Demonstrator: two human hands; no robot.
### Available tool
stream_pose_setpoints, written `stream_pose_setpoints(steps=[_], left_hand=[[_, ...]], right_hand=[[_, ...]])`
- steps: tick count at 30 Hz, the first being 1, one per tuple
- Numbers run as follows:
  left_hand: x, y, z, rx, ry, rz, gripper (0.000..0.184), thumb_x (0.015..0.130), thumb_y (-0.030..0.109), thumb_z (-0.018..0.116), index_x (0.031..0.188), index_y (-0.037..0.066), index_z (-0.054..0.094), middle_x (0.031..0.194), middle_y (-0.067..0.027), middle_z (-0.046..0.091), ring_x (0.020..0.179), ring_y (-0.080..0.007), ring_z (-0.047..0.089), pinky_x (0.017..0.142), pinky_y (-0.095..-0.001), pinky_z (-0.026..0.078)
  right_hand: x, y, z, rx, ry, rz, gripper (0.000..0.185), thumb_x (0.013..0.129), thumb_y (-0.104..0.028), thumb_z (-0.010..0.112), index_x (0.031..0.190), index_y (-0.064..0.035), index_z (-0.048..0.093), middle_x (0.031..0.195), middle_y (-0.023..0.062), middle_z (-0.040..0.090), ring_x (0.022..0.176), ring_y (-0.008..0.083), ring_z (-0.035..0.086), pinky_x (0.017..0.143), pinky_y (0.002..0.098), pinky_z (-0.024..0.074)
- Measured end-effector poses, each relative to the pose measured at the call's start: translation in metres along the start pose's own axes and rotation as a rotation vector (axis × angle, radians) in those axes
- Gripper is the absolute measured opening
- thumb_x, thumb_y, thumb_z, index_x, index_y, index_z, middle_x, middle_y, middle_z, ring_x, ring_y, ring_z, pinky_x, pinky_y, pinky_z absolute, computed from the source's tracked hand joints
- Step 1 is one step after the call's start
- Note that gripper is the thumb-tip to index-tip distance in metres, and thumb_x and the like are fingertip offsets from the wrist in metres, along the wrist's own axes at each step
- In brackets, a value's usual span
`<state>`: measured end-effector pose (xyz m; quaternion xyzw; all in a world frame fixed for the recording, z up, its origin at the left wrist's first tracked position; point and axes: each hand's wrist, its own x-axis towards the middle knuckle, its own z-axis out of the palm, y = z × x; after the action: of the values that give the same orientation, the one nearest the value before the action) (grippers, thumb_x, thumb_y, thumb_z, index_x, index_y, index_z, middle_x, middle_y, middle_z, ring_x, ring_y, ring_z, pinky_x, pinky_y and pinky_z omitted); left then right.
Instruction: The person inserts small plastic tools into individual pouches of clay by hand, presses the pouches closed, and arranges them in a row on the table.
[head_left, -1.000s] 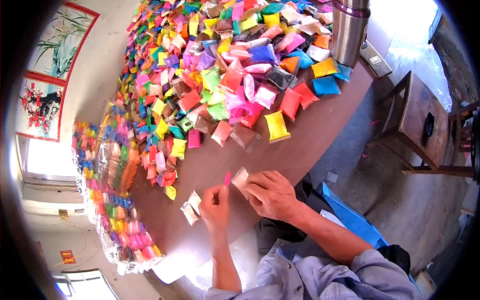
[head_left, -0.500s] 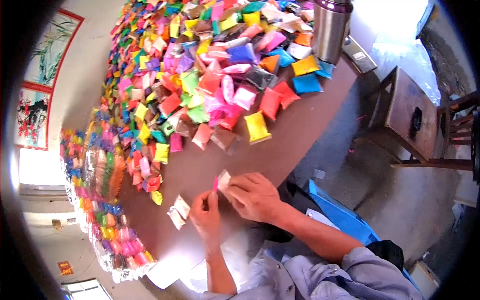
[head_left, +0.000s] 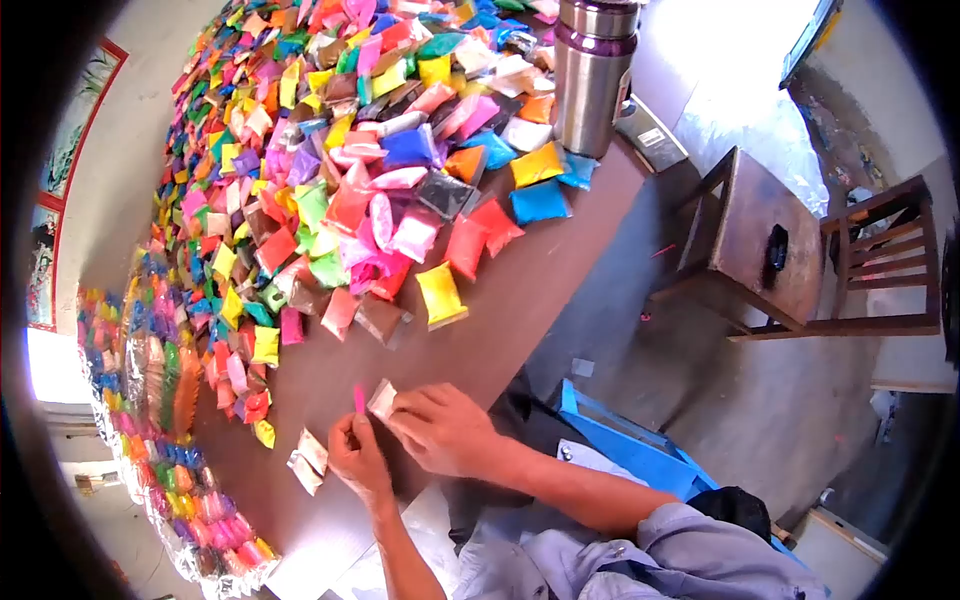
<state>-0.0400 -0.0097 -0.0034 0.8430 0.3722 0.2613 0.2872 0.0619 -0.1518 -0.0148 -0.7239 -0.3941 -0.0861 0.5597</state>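
My left hand (head_left: 362, 458), fingers pinched, holds a thin bright pink strip (head_left: 360, 399) upright; its exact kind is too small to make out. Close beside it, my right hand (head_left: 445, 428) grips a small pale beige packet (head_left: 382, 399) between thumb and fingers. A narrow gap separates strip and packet. On the brown table, just left of my left hand, lie pale beige packets (head_left: 309, 461) side by side. Beyond both hands, a yellow packet (head_left: 440, 294) and a brown packet (head_left: 380, 318) lie at the near edge of a large colourful heap.
The heap of small coloured packets (head_left: 330, 180) covers the table's far side. Clear bags of packets (head_left: 190, 480) line the left edge. A steel flask (head_left: 594, 85) stands at the back right. A wooden chair (head_left: 770, 240) and a blue stool-like frame (head_left: 630, 440) are on the right.
The whole view has shifted, so the table and heap appear further left and lower. My hands keep their holds, and the pink strip and beige packet sit slightly further apart.
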Motion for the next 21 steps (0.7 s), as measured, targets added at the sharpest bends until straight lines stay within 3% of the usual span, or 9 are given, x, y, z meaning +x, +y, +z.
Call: stream_pose_setpoints(steps=[3, 10, 17, 21], left_hand=[[0.001, -0.007, -0.002, 0.032, -0.028, -0.015, 0.02, 0.1, 0.017, 0.068, 0.1, -0.003, 0.069, 0.085, -0.0061, 0.067, 0.075, -0.0144, 0.058, 0.069, -0.0306, 0.049], [0.002, -0.011, -0.003, -0.02, -0.003, 0.061, 0.02, 0.102, 0.017, 0.064, 0.097, -0.002, 0.066, 0.083, -0.0054, 0.065, 0.074, -0.0143, 0.056, 0.066, -0.0308, 0.047], [0.002, -0.024, 0.0, -0.053, 0.017, -0.026, 0.02, 0.1, 0.017, 0.066, 0.096, -0.002, 0.066, 0.083, -0.0038, 0.064, 0.073, -0.0124, 0.054, 0.064, -0.03, 0.046], [0.001, -0.018, -0.001, -0.067, 0.022, -0.071, 0.019, 0.099, 0.017, 0.067, 0.095, -0.002, 0.066, 0.082, -0.0031, 0.063, 0.073, -0.0119, 0.054, 0.064, -0.0295, 0.046]], right_hand=[[-0.001, 0.0, 0.0, 0.021, 0.001, 0.006, 0.024, 0.081, -0.009, 0.074, 0.103, -0.0083, 0.066, 0.104, 0.0062, 0.062, 0.096, 0.0253, 0.063, 0.082, 0.0378, 0.0487], [-0.002, -0.001, -0.003, 0.044, -0.034, 0.029, 0.023, 0.084, -0.01, 0.076, 0.106, -0.0095, 0.069, 0.112, 0.0048, 0.065, 0.097, 0.0249, 0.065, 0.083, 0.038, 0.0503], [-0.001, 0.001, -0.004, 0.091, -0.094, 0.006, 0.03, 0.086, -0.01, 0.074, 0.115, -0.009, 0.066, 0.118, 0.008, 0.063, 0.1, 0.0275, 0.065, 0.082, 0.0411, 0.051], [0.002, 0.001, -0.007, 0.076, -0.153, -0.006, 0.039, 0.085, -0.011, 0.075, 0.123, -0.0098, 0.064, 0.126, 0.0094, 0.061, 0.111, 0.0302, 0.063, 0.086, 0.0406, 0.0515]])
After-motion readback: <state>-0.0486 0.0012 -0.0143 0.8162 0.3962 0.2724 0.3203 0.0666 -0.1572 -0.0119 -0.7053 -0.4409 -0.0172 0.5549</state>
